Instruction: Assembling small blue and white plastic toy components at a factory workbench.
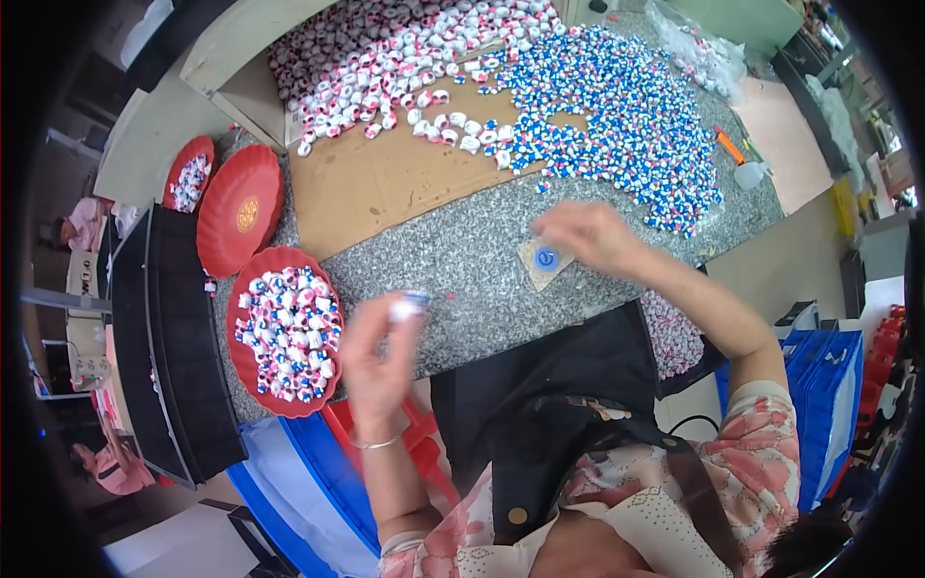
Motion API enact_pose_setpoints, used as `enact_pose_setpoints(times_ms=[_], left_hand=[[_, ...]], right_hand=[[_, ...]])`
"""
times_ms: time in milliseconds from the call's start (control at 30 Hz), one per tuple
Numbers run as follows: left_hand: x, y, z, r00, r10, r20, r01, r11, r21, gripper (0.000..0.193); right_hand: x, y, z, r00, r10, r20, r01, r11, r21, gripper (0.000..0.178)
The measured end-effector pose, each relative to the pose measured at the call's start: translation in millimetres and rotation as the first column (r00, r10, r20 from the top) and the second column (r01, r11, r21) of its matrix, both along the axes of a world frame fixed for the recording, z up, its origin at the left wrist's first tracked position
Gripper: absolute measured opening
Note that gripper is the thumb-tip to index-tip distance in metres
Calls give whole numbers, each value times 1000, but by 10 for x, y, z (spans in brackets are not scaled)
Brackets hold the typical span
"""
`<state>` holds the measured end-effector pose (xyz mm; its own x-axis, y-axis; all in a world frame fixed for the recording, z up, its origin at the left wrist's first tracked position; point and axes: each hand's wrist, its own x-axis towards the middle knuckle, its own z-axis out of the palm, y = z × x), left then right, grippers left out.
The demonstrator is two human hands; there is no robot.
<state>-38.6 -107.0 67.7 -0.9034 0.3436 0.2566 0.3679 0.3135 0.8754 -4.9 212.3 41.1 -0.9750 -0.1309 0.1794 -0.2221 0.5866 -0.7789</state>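
My left hand (378,352) is raised above the speckled grey tabletop (453,342), pinching a small white-and-blue plastic piece (411,306) between thumb and fingers. Farther right, my right hand (593,236) hovers with its fingertips drawn together; whatever they hold, if anything, is too small and blurred to name. Just below those fingertips a small round blue cup (546,258) stands on a scrap of tan cardboard (536,279). A red scalloped tray (241,361) full of white, blue and pink pieces sits left of my left hand.
White-and-pink pieces (366,67) pile up at the back on brown cardboard (356,188). Small blue-and-white pieces (617,106) spread beside them. A bare red tray (217,226) and a smaller tray (171,159) lie left. An orange-handled tool (730,147) rests at right.
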Motion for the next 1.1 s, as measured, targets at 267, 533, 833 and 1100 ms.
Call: enact_pose_setpoints(times_ms=[267, 533, 833, 1100], left_hand=[[-588, 381, 154, 918, 109, -381, -174, 975, -139, 29], [-1659, 1534, -548, 902, -52, -429, -75, 958, -276, 20], [-1354, 1436, -432, 957, 22, -288, -84, 975, -204, 17], [-5, 531, -506, 755, -364, 545, 0, 831, 556, 35]], right_hand=[[-541, 419, -164, 954, 202, -223, -20, 781, 624, 28], [56, 375, 82, 988, -97, -123, 126, 959, 252, 20], [554, 488, 4, 989, -121, -86, 147, 867, 477, 15], [281, 60, 232, 987, 98, -125, -53, 944, 326, 13]])
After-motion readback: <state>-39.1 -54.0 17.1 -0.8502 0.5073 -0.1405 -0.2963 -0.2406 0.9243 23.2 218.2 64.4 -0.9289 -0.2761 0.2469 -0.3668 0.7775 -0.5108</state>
